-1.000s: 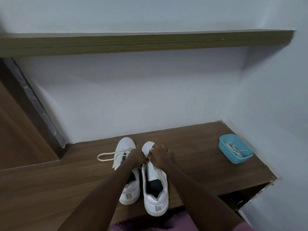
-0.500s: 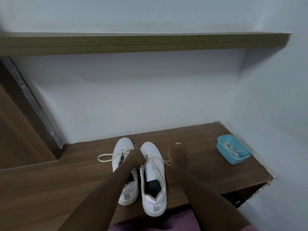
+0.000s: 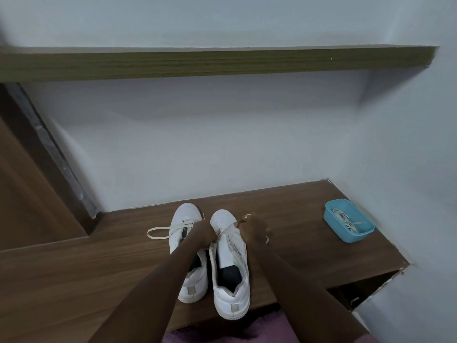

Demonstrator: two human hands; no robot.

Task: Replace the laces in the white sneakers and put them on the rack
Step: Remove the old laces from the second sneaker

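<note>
Where a pale, bare wall (image 3: 222,144) meets the room's corner, a brown wooden surface (image 3: 291,209) runs from left to right, and a long wooden shelf (image 3: 222,63) is fixed on the wall high above it. At the left stands a dark door frame (image 3: 44,149). At the right end the surface stops over a dark opening (image 3: 358,290). A purple cloth (image 3: 247,330) shows at the bottom edge.

Near the right wall, well apart from the shoes, a small blue tray (image 3: 351,237) sits on the wood with white laces (image 3: 345,221) coiled inside it.

Both white sneakers stand side by side on the surface near its front edge, with toes to the wall and heels to the person. From the left sneaker (image 3: 185,215) a cream lace loop (image 3: 155,232) lies out on the wood to the left. On the right sneaker (image 3: 232,295) the white tongue lies flat and the dark inside is visible. Its shoelace (image 3: 235,246) hangs slack along the right row of eyelets.

At the front lacing, where the two shoes meet, the left hand (image 3: 204,232) is curled down. I cannot tell if its fingers hold a lace, because they are hidden. Beside the toe part of the right sneaker, the right hand (image 3: 253,230) pinches the shoelace in curled fingers, and small pale pieces of it show above and below the hand.
</note>
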